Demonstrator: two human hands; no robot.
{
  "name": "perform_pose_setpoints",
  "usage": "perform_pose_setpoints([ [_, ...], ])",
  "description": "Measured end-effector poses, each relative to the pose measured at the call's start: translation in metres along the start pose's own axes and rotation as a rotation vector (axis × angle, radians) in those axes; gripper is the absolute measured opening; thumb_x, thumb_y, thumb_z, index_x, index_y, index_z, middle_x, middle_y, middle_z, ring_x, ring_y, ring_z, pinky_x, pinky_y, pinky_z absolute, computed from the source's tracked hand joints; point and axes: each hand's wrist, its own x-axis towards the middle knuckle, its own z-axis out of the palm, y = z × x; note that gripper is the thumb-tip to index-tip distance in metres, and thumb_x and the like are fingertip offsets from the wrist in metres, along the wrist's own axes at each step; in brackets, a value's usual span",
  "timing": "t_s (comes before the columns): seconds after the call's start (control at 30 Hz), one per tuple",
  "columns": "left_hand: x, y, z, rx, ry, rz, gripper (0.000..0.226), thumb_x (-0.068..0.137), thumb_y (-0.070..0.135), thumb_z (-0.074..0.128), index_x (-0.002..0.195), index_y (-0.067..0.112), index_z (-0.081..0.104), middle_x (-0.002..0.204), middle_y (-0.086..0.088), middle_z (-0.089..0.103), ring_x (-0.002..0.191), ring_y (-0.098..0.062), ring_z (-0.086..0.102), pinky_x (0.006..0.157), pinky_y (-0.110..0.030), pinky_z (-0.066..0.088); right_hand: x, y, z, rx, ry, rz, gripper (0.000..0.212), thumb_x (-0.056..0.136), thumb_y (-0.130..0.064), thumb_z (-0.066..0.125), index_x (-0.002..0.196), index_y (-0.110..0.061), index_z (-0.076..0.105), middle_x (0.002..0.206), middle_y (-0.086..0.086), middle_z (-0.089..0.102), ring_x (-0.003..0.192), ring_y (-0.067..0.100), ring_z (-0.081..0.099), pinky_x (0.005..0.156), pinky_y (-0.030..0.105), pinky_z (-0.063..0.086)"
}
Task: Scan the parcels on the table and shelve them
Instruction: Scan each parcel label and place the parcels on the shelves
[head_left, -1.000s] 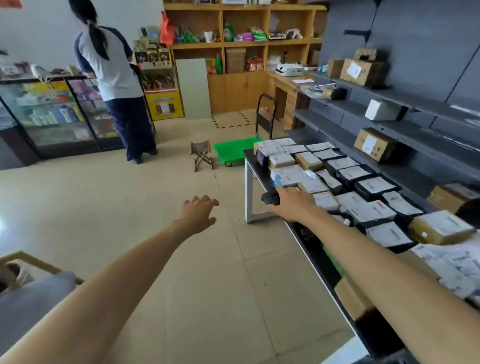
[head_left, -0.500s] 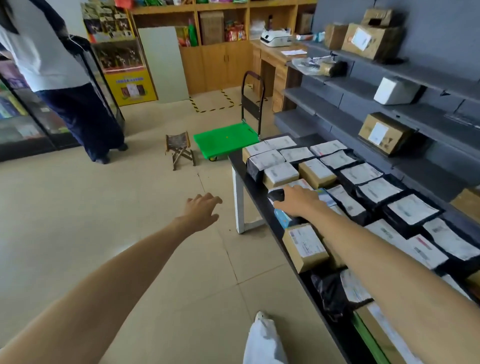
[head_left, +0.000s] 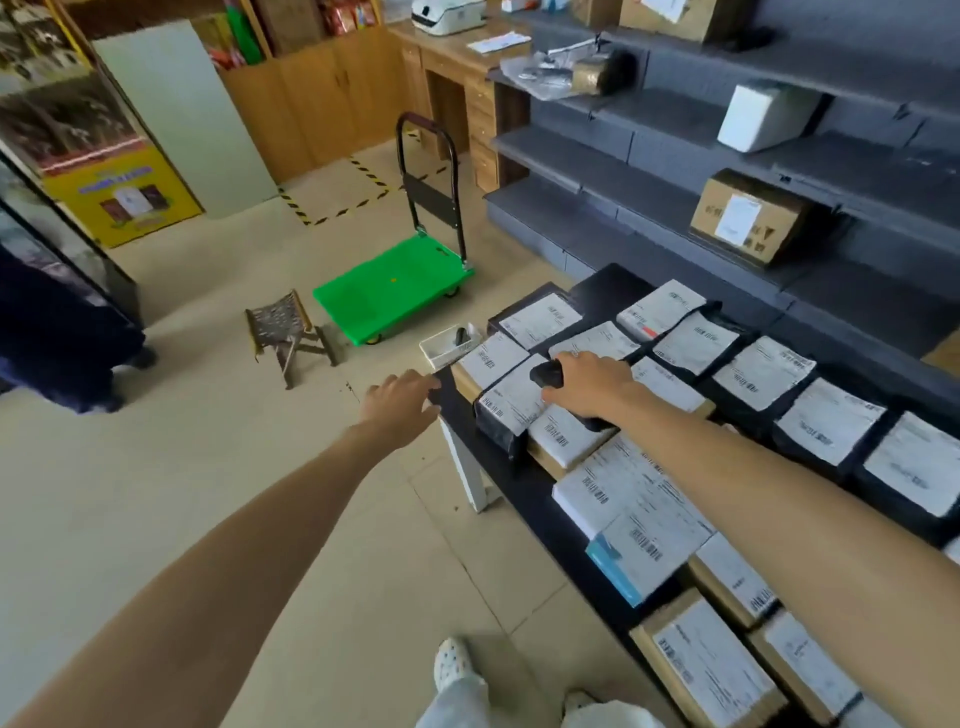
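Black scanner (head_left: 545, 374) is in the right hand (head_left: 592, 387), fingers curled round it, nose down over the parcels at the far end of the table (head_left: 524, 493). It sits just above a black bag (head_left: 511, 402) with a white label. Can't tell if it touches the bag.

Left hand (head_left: 400, 410) is stretched out beside the table corner, fingers loose and fairly straight, holding nothing. Whether the fingertips touch the edge I can't tell.

Parcels: bags and cardboard boxes laid label-up in rows, packed edge to edge over most of the table. Grey shelves (head_left: 649, 208) run behind the table, with only a few boxes on them, e.g. a brown box (head_left: 743, 218).

Step, my read: scanning, at the far end of the rows. Nearly everything is on the table, so shelving has hardly begun.

Next move needs:
- scanner lined up square on that bag's barcode
- left hand in to steady or lift the bag
- then carry it across the table to a free shelf spot

Small white tray (head_left: 447, 348) sits on the table end. Green trolley (head_left: 389, 288) is on the floor beyond it.
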Motion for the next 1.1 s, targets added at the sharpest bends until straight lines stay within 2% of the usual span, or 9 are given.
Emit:
perform_pose_setpoints([
  [0.23,0.123,-0.028,-0.011,0.056,-0.068,0.217,0.046,0.101,0.051,0.044,0.138,0.024,0.051,0.14,-0.006,0.051,0.128,-0.03,0.048,0.101,-0.048,0.041,0.081,0.001,-0.004,0.055,0.053,0.208,0.066,0.094,-0.06,0.048,0.142,-0.015,0.041,0.135,0.014,0.054,0.118,0.036,0.057,0.081,0.039,0.041],
  [0.33,0.164,-0.036,-0.005,0.109,-0.125,0.283,0.054,0.099,0.058,0.04,0.14,0.024,0.049,0.142,-0.006,0.049,0.129,-0.031,0.048,0.101,-0.047,0.041,0.104,-0.004,0.003,0.12,0.075,0.26,0.063,0.094,-0.056,0.051,0.141,-0.015,0.043,0.133,0.014,0.055,0.116,0.037,0.058,0.086,0.042,0.045],
  [0.43,0.191,-0.033,0.013,0.103,-0.229,0.327,0.061,0.097,0.061,0.041,0.145,0.025,0.042,0.145,-0.006,0.044,0.131,-0.032,0.045,0.1,-0.048,0.041,0.115,-0.008,0.016,0.188,0.052,0.313,0.062,0.094,-0.053,0.051,0.145,-0.018,0.04,0.136,0.013,0.053,0.118,0.037,0.056,0.091,0.042,0.044],
  [0.63,0.219,-0.011,0.061,0.126,-0.326,0.377,0.066,0.099,0.055,0.042,0.154,0.026,0.019,0.157,-0.01,0.024,0.134,-0.037,0.038,0.104,-0.051,0.039,0.137,0.007,0.039,0.209,0.001,0.344,0.058,0.093,-0.051,0.05,0.14,-0.018,0.041,0.128,0.011,0.055,0.112,0.036,0.057,0.077,0.038,0.04],
  [0.8,0.23,0.02,0.081,0.086,-0.364,0.309,0.088,0.096,0.054,0.051,0.157,0.025,-0.005,0.163,-0.016,-0.001,0.145,-0.042,0.02,0.111,-0.054,0.029,0.147,0.024,0.04,0.194,-0.005,0.355,0.058,0.094,-0.051,0.051,0.14,-0.016,0.04,0.127,0.012,0.055,0.111,0.035,0.057,0.076,0.037,0.04],
  [0.97,0.236,0.036,0.088,-0.021,-0.346,0.164,0.104,0.086,0.049,0.067,0.155,0.035,-0.009,0.163,-0.013,-0.009,0.146,-0.045,0.008,0.111,-0.065,0.027,0.16,0.04,0.039,0.181,-0.012,0.292,0.061,0.093,-0.053,0.05,0.141,-0.017,0.039,0.128,0.012,0.056,0.112,0.036,0.057,0.08,0.04,0.044],
  [1.03,0.236,0.03,0.089,-0.058,-0.356,0.109,0.112,0.081,0.049,0.074,0.153,0.042,-0.012,0.161,-0.011,-0.002,0.142,-0.046,0.017,0.106,-0.066,0.033,0.165,0.043,0.035,0.175,-0.019,0.268,0.061,0.094,-0.054,0.048,0.141,-0.017,0.039,0.129,0.012,0.055,0.115,0.036,0.056,0.085,0.042,0.046],
  [1.1,0.234,0.021,0.089,-0.105,-0.348,0.058,0.119,0.078,0.046,0.079,0.152,0.045,-0.014,0.155,-0.01,0.012,0.132,-0.044,0.033,0.1,-0.061,0.04,0.17,0.046,0.03,0.167,-0.033,0.25,0.063,0.095,-0.056,0.047,0.143,-0.016,0.038,0.133,0.014,0.054,0.118,0.037,0.055,0.089,0.044,0.046],
])
